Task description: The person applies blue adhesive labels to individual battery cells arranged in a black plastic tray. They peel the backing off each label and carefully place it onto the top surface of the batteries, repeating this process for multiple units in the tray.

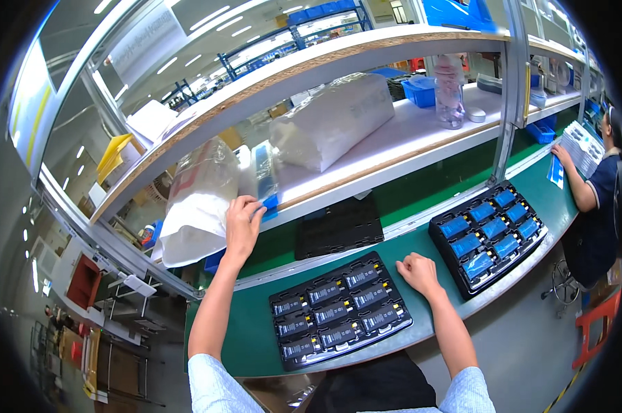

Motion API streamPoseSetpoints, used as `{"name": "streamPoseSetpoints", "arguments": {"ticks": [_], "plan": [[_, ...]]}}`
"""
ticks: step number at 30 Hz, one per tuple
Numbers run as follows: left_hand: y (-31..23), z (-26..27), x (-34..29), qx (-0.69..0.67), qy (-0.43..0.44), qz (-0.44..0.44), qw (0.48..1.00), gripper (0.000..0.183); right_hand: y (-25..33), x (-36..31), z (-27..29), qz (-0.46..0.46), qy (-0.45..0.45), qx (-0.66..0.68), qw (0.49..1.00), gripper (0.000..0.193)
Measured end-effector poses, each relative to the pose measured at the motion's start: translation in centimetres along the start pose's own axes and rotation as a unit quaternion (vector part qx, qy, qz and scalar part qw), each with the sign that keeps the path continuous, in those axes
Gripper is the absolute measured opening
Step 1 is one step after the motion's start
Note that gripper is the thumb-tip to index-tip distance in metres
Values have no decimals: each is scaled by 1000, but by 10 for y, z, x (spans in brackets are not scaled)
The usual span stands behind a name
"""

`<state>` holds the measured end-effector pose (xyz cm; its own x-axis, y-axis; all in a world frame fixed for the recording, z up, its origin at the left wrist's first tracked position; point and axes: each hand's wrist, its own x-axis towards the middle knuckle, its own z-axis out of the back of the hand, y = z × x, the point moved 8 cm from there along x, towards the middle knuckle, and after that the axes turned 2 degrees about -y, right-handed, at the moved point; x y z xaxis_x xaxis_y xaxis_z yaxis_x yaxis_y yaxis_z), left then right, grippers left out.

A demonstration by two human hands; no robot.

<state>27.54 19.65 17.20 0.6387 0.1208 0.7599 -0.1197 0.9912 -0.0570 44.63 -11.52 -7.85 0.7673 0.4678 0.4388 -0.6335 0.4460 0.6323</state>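
At the lower shelf's front edge my left hand (242, 226) has its fingers bent and pinched at a piece of blue film (270, 202). That film lies at the end of a clear-wrapped stack of blue strips (263, 172). My right hand (418, 272) is curled closed over the green table, between two black trays, with nothing visible in it. The near tray (278, 339) carries several black battery packs (333, 312) with small yellow tabs. In the right tray (455, 277), similar-sized pieces are covered with blue film (494, 228).
On the shelf (400, 148) stand a white bag (204, 186), a large wrapped bundle (335, 120), a pink-tinted bottle (450, 93) and a blue bin (419, 91). A flat black tray (342, 224) lies beneath it. Another person (589, 186) works at far right beside a metal post (509, 103).
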Motion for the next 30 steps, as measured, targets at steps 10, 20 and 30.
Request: {"name": "streamPoseSetpoints", "arguments": {"ticks": [10, 20, 30], "plan": [[-8, -14, -5, 12, -54, -85, 995, 16, 139, 59, 40, 116, -76, 167, 976, 31], [1, -26, -12, -26, -110, -48, 992, 23, 229, 172, -85, -48, -4, 353, 934, 54], [18, -26, -7, -96, -111, -64, 987, 21, 242, 166, -80, -85, 29, 231, 969, 49]]}}
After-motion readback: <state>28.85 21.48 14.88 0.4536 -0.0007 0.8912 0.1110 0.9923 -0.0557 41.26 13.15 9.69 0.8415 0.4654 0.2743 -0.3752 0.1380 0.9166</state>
